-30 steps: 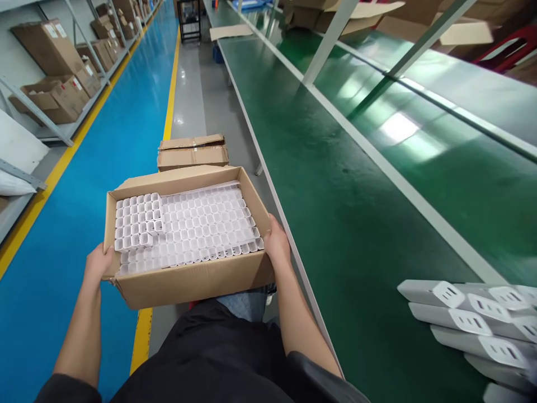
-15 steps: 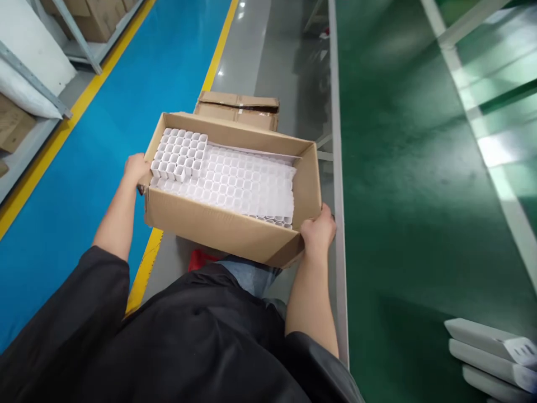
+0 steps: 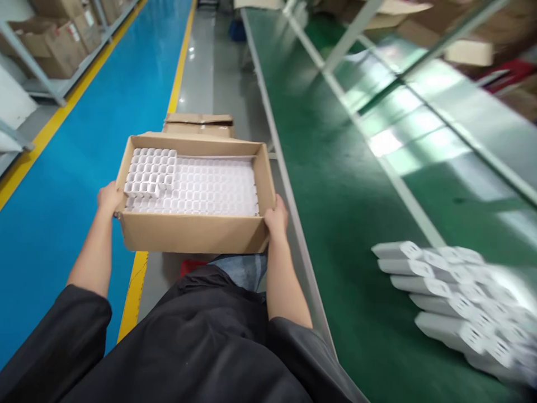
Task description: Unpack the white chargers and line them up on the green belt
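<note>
An open cardboard box [image 3: 193, 234] is held up in front of my body. My left hand [image 3: 109, 198] is closed on its left end, and my right hand [image 3: 277, 217] grips the right end near the front corner. Inside, a block of white square tubes [image 3: 151, 170] stands on end at the left. Over the remainder lies a thin white translucent sheet [image 3: 213, 187], with the square openings of more tubes showing through it. The fingertips of both hands are hidden by the box.
A green-topped workbench [image 3: 335, 224] with a metal edge runs along my right. Stacked white power strip-like bars [image 3: 457, 302] lie on it, blurred. Behind the held box is another cardboard box [image 3: 199, 124]. Shelving with cartons [image 3: 54, 47] stands left, past the blue floor [image 3: 121, 95].
My view has swung to the right and up, so more of the bench and white bars shows. The box, still in both hands, sits further left in view and looks more level.
</note>
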A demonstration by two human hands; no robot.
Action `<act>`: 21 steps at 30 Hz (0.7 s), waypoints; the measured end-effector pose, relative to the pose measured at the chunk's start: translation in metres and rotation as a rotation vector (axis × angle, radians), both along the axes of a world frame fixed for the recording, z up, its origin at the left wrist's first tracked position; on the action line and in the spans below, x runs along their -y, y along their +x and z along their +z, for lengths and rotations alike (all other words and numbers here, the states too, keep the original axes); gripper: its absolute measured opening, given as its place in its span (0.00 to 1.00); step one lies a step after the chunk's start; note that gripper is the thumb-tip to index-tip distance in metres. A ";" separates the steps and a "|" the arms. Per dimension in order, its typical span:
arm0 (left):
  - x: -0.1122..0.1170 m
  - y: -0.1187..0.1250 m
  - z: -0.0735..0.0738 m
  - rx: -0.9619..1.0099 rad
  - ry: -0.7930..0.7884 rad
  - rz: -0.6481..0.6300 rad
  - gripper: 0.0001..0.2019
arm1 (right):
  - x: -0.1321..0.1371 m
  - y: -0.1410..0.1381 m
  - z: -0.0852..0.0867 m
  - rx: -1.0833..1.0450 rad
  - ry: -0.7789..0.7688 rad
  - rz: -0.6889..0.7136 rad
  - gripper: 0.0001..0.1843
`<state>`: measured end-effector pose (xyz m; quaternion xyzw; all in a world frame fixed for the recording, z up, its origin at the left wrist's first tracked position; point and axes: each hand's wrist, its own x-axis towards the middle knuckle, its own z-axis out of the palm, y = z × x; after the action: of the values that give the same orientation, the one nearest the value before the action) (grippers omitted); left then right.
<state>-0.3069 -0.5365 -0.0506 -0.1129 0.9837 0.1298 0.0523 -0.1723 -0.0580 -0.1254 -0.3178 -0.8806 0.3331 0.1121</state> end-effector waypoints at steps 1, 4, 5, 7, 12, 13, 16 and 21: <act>-0.002 0.003 0.006 -0.004 -0.001 -0.017 0.21 | -0.001 0.004 -0.001 -0.027 -0.022 -0.003 0.38; -0.011 0.012 0.019 -0.090 -0.018 -0.015 0.22 | -0.003 0.013 -0.003 -0.092 -0.078 0.002 0.36; -0.019 0.016 0.021 -0.163 -0.027 -0.021 0.24 | -0.002 0.016 -0.004 -0.108 -0.095 0.007 0.35; -0.048 0.023 0.019 -0.288 -0.008 -0.119 0.26 | 0.000 0.021 -0.004 -0.132 -0.126 0.015 0.34; -0.205 0.056 -0.012 -0.136 0.205 -0.878 0.21 | 0.010 0.031 0.005 -0.180 -0.166 0.017 0.34; -0.241 0.065 -0.018 -0.048 0.233 -1.087 0.24 | 0.011 0.032 0.008 -0.191 -0.169 0.018 0.33; -0.323 0.086 -0.030 0.152 0.148 -1.360 0.29 | 0.008 0.045 0.022 -0.239 -0.173 0.035 0.29; -0.352 0.073 -0.050 0.292 -0.017 -1.274 0.28 | 0.007 0.111 0.062 -0.321 -0.226 0.197 0.29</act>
<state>-0.2338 -0.1840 -0.1004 0.4754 0.8417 0.0492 0.2511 -0.0610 -0.0647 -0.0635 -0.1838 -0.8352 0.4855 0.1813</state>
